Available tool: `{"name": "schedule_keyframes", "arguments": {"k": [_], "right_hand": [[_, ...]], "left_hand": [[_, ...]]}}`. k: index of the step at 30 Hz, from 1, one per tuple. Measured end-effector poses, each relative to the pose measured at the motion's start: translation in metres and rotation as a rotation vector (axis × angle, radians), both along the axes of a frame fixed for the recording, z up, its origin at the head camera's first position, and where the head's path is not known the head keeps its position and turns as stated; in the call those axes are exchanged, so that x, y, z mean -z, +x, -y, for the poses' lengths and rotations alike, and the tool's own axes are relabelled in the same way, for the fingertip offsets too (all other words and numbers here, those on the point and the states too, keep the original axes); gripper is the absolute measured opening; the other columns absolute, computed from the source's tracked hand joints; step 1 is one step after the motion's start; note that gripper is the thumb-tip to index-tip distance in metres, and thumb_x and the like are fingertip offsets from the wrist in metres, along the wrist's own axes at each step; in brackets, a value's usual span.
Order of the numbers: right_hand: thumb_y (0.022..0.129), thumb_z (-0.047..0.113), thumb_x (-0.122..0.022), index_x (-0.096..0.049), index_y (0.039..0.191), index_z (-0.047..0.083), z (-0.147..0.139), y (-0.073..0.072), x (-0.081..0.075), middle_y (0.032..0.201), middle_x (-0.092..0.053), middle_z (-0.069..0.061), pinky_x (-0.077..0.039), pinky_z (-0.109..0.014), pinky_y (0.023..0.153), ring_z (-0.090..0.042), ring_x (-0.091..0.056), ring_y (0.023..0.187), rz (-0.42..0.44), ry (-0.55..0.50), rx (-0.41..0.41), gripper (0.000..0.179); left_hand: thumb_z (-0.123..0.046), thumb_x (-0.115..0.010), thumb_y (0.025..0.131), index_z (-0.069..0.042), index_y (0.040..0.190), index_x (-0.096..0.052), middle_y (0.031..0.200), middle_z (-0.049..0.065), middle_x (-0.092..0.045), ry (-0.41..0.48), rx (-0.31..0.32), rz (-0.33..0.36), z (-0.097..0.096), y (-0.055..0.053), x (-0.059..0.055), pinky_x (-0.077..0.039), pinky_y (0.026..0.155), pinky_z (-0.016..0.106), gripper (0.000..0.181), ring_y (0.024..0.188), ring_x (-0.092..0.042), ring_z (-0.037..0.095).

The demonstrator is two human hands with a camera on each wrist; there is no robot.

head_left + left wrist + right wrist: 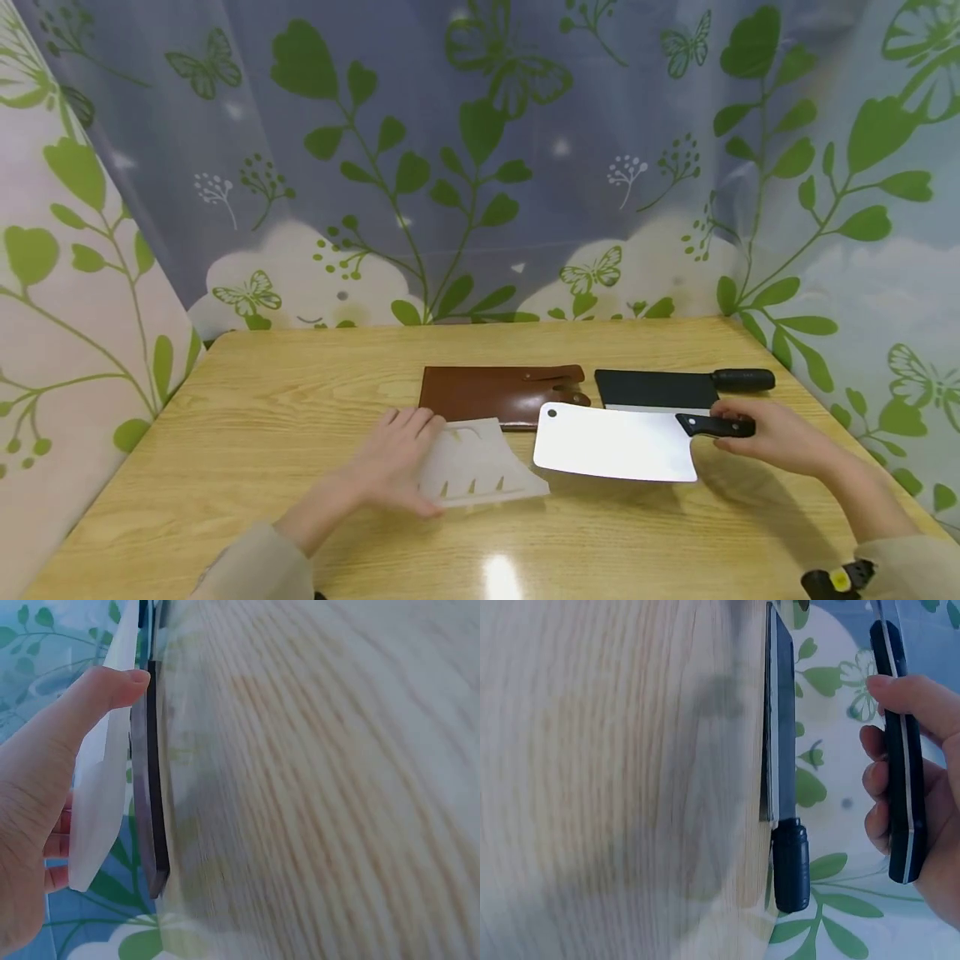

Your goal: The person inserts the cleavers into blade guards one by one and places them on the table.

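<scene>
In the head view my left hand [401,462] grips a white, slotted plastic piece [480,462] by its left end, thumb on the near edge and fingers at the far one. The left wrist view shows this piece [101,802] edge-on between thumb and fingers, raised above the table. My right hand [772,433] holds a cleaver by its black handle [904,772]. The cleaver's bright blade [615,442] points left and hovers over the table, its tip end close to the plastic piece but apart from it. Curled fingers wrap the handle in the right wrist view.
Behind the plastic piece lies a brown leather sheath [480,392] on the wooden table [300,375]. To its right lies a second knife with a broad dark blade [652,387] and black handle [742,380]. A patterned curtain [420,167] stands behind the table.
</scene>
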State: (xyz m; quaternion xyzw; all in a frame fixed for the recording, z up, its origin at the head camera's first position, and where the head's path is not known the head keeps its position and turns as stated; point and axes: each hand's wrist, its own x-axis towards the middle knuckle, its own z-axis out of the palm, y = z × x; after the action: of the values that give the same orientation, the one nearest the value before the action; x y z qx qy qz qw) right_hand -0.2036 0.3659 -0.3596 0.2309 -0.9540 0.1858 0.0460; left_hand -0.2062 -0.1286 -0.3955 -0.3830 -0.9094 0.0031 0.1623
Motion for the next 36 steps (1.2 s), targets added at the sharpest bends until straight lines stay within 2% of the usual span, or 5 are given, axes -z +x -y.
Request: {"name": "schedule_keyframes", "arguments": {"k": [6,16,26,36], "right_hand": [[0.081,0.025,-0.072,-0.061,0.106,0.007,0.014,0.0,-0.004,0.096,-0.064,-0.008,-0.047,-0.038,0.064,-0.021,-0.059,0.081,-0.015,-0.001,0.068,0.033],[0.078,0.018,-0.073,-0.063,0.103,0.005,0.03,-0.003,-0.003,0.09,-0.063,-0.004,-0.047,-0.037,0.062,-0.017,-0.058,0.075,-0.138,0.003,0.089,0.03],[0.079,0.022,-0.073,-0.063,0.104,0.004,0.036,-0.002,-0.004,0.093,-0.064,-0.008,-0.048,-0.041,0.063,-0.023,-0.06,0.078,-0.121,-0.003,0.098,0.032],[0.08,0.021,-0.072,-0.062,0.106,0.003,0.042,-0.001,-0.005,0.096,-0.064,-0.01,-0.049,-0.041,0.062,-0.025,-0.061,0.08,-0.137,0.023,0.098,0.033]], "left_hand": [[-0.07,-0.069,0.047,0.0,0.124,-0.049,0.113,0.01,-0.05,0.021,0.039,-0.057,0.003,0.0,0.002,-0.038,0.079,0.037,0.105,0.099,-0.045,0.024],[-0.072,-0.066,0.046,-0.001,0.124,-0.049,0.112,0.009,-0.05,0.034,0.065,-0.138,0.003,0.0,0.002,-0.037,0.076,0.036,0.106,0.097,-0.047,0.024],[-0.074,-0.065,0.046,-0.002,0.123,-0.05,0.111,0.008,-0.051,0.026,0.056,-0.159,0.003,0.001,0.005,-0.037,0.076,0.035,0.107,0.096,-0.046,0.023],[-0.072,-0.067,0.046,-0.001,0.124,-0.049,0.114,0.01,-0.05,0.032,0.031,-0.116,0.004,0.0,0.005,-0.037,0.079,0.038,0.107,0.099,-0.047,0.024]]}}
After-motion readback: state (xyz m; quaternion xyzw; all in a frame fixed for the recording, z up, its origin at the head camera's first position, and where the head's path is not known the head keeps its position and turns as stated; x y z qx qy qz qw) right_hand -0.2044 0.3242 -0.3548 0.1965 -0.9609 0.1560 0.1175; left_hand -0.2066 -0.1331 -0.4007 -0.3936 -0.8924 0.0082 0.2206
